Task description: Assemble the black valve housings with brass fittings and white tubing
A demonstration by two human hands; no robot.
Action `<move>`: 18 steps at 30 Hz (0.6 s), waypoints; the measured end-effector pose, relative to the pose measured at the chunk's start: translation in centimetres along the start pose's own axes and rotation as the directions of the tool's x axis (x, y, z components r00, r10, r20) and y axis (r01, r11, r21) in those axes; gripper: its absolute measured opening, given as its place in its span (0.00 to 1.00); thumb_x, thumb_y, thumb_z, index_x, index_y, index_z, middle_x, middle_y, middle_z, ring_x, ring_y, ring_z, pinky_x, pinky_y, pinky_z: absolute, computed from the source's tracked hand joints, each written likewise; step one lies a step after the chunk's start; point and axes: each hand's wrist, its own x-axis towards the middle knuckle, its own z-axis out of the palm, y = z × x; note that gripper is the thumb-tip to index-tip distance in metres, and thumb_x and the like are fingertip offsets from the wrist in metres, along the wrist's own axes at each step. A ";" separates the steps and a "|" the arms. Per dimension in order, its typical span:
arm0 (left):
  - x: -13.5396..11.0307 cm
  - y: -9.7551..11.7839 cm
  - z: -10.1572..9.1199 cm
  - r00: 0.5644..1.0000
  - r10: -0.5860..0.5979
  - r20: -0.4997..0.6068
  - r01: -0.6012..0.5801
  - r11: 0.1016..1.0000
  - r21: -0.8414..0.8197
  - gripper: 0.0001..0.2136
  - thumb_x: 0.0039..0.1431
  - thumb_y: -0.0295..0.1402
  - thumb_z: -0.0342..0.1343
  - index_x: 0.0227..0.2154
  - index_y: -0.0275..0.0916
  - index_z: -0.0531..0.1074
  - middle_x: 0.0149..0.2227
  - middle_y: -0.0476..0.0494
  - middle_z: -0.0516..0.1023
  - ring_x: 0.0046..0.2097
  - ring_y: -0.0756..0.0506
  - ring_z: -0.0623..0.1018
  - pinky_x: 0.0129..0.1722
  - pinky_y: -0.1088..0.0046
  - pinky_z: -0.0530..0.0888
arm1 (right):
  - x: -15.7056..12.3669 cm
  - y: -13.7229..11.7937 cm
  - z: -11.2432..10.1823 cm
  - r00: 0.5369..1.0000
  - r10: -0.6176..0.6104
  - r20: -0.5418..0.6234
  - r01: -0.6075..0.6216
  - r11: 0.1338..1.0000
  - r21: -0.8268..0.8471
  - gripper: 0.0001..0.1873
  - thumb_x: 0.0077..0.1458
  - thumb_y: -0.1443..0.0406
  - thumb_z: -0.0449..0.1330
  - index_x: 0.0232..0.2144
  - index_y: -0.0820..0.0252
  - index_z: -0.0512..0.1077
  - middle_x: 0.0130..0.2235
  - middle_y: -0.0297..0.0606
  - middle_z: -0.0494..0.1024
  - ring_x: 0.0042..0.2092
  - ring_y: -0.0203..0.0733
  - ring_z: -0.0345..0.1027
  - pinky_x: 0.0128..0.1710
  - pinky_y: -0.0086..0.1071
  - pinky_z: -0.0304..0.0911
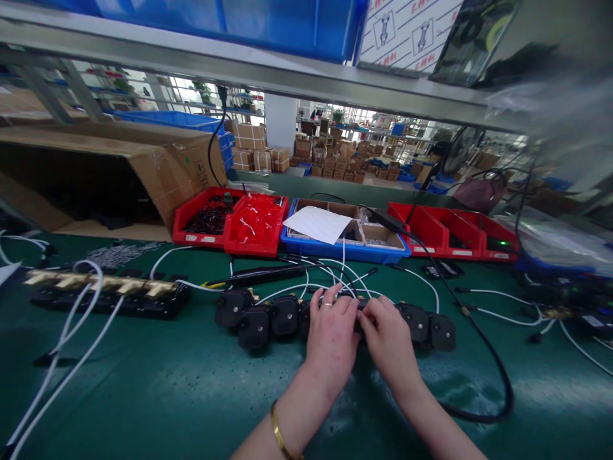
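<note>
Head view: left hand [330, 335] and right hand [389, 335] pinch one black part [360, 313] midway along the row of black parts [268, 316], under their fingertips.

It was a factory assembly hall: a green worktop [143, 396] with red parts bins [230, 223] at twelve o'clock, stacked cartons [335, 160] and shelving beyond.
</note>
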 end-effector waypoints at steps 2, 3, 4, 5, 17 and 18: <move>0.0 0.0 0.0 1.000 -0.005 -0.004 0.005 1.000 -0.010 0.20 0.55 0.19 0.62 0.49 0.42 0.74 0.53 0.45 0.80 0.66 0.36 0.66 0.68 0.45 0.56 | -0.1 -0.1 0.0 0.999 -0.033 -0.001 0.032 0.999 -0.032 0.12 0.68 0.69 0.53 0.29 0.58 0.64 0.35 0.35 0.66 0.36 0.43 0.59 0.38 0.35 0.52; 0.0 0.1 0.0 1.000 -0.006 -0.005 0.006 1.000 -0.014 0.19 0.55 0.19 0.62 0.48 0.42 0.74 0.52 0.45 0.80 0.65 0.36 0.67 0.68 0.44 0.56 | -0.1 -0.1 0.0 0.999 -0.054 0.001 0.054 0.997 -0.047 0.12 0.68 0.69 0.52 0.30 0.58 0.64 0.35 0.36 0.66 0.37 0.43 0.59 0.39 0.35 0.51; 0.0 0.1 0.0 1.000 -0.005 -0.005 0.005 1.000 -0.016 0.19 0.55 0.19 0.62 0.48 0.43 0.74 0.52 0.45 0.80 0.65 0.36 0.67 0.68 0.44 0.56 | 0.0 0.0 -0.1 0.997 -0.078 0.010 0.078 0.995 -0.059 0.12 0.68 0.69 0.52 0.30 0.58 0.65 0.35 0.36 0.65 0.37 0.44 0.58 0.39 0.36 0.50; 0.0 0.1 0.0 1.000 -0.004 -0.004 0.004 1.000 -0.017 0.20 0.54 0.19 0.63 0.48 0.43 0.74 0.52 0.45 0.80 0.65 0.36 0.67 0.67 0.44 0.56 | 0.0 0.1 -0.2 0.994 -0.106 0.026 0.107 0.992 -0.065 0.13 0.68 0.69 0.51 0.29 0.58 0.65 0.34 0.36 0.65 0.37 0.44 0.58 0.39 0.36 0.49; 0.0 -0.1 0.1 1.000 -0.004 0.009 0.004 1.000 -0.003 0.22 0.52 0.19 0.64 0.50 0.42 0.74 0.54 0.46 0.79 0.65 0.37 0.66 0.68 0.47 0.56 | 0.6 0.5 -0.4 0.998 -0.048 0.046 0.048 0.999 0.005 0.12 0.64 0.71 0.57 0.28 0.58 0.63 0.33 0.34 0.67 0.37 0.43 0.61 0.38 0.35 0.50; -0.1 -0.1 0.1 1.000 -0.002 0.010 0.002 1.000 -0.002 0.22 0.53 0.19 0.64 0.50 0.42 0.74 0.54 0.46 0.79 0.65 0.37 0.66 0.68 0.47 0.56 | 0.4 0.3 -0.2 1.000 -0.017 0.021 0.016 1.000 0.014 0.12 0.64 0.71 0.57 0.28 0.58 0.63 0.33 0.34 0.67 0.37 0.43 0.61 0.38 0.35 0.51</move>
